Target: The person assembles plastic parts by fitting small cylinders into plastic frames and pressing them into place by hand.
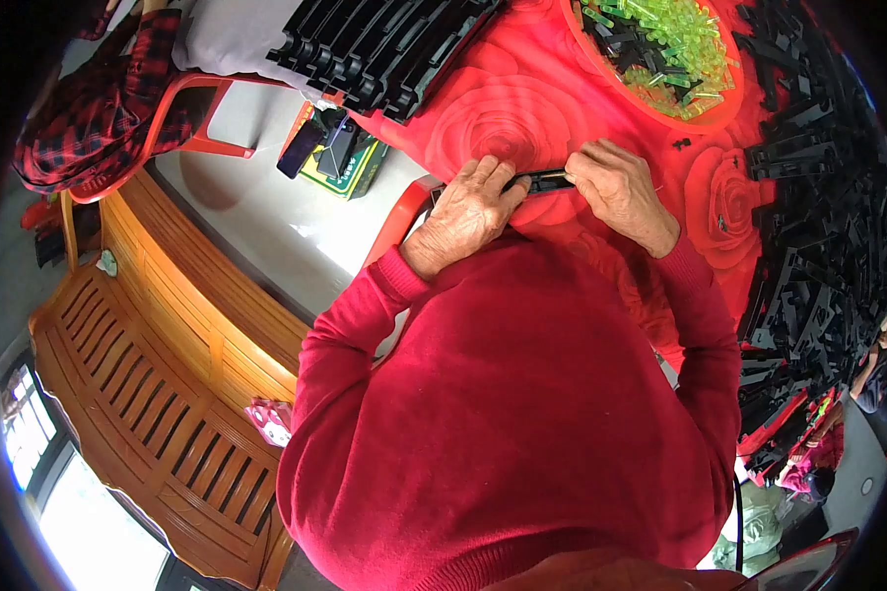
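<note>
In front of my chest, a slim black plastic part [544, 183] is held level just over the red rose-patterned tablecloth [503, 108]. My left hand [471, 212] is closed on its left end, thumb along the near side. At the right end, the fingers of my right hand [623, 195] are pinched together on the part and hide its tip. Whether a smaller piece sits in that pinch, I cannot tell. Beyond my right hand stands an orange-red basin [702, 126] holding yellow-green translucent pieces [682, 44] and small black pieces [641, 61].
Long black ridged strips [384, 54] lie side by side at the far left of the table. A large heap of black plastic parts [818, 246] covers the right side. Left are a wooden bench [158, 394], a box [350, 172] and a seated person in a checked sleeve [153, 59].
</note>
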Tool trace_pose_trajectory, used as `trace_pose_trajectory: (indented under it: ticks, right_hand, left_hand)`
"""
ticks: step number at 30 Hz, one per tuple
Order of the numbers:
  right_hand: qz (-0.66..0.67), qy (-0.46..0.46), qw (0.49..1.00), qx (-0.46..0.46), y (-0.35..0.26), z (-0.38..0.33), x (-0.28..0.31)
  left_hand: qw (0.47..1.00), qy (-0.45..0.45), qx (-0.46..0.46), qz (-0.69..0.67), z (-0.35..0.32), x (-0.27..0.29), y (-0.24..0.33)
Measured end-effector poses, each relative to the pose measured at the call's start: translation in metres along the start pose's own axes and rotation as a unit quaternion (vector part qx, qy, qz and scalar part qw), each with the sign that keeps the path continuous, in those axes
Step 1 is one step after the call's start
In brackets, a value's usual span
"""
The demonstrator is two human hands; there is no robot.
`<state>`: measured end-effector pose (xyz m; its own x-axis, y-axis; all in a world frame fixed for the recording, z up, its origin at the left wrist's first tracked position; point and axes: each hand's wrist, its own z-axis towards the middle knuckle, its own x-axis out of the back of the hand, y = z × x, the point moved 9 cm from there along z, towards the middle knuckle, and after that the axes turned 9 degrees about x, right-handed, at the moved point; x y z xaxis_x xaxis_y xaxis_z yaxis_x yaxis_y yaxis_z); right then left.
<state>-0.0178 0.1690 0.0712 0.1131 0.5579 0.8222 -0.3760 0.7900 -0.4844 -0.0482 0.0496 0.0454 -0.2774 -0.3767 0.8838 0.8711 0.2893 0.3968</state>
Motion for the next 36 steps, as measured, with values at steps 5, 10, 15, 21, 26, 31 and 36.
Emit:
trace_pose_trajectory:
  ticks: [5, 10, 15, 21, 26, 31, 36]
  right_hand:
    - [0.029, 0.001, 1.000, 0.002, 0.004, 0.000, -0.002]
    - [0.016, 0.001, 1.000, 0.014, 0.000, 0.004, -0.002]
    - [0.023, -0.011, 1.000, 0.010, 0.001, 0.005, -0.002]
    - [-0.007, -0.032, 0.999, -0.023, 0.000, 0.003, 0.003]
    - [0.032, 0.054, 0.995, -0.074, 0.007, -0.021, 0.028]
    - [0.123, 0.143, 0.972, -0.143, 0.018, -0.049, 0.036]
    - [0.125, 0.200, 0.961, -0.140, 0.010, -0.059, 0.036]
  left_hand:
    - [1.000, -0.015, -0.019, -0.015, -0.002, -0.007, 0.001]
    - [0.999, -0.013, -0.028, -0.014, -0.001, -0.006, 0.003]
    - [0.999, -0.005, -0.030, -0.035, 0.000, -0.003, 0.004]
    - [1.000, 0.003, -0.007, -0.019, -0.002, -0.002, 0.003]
    - [0.999, 0.016, 0.039, 0.007, 0.000, 0.009, 0.002]
    - [0.999, -0.007, 0.010, 0.030, 0.014, 0.033, 0.004]
    - [0.978, -0.066, -0.163, 0.112, 0.040, 0.027, 0.012]
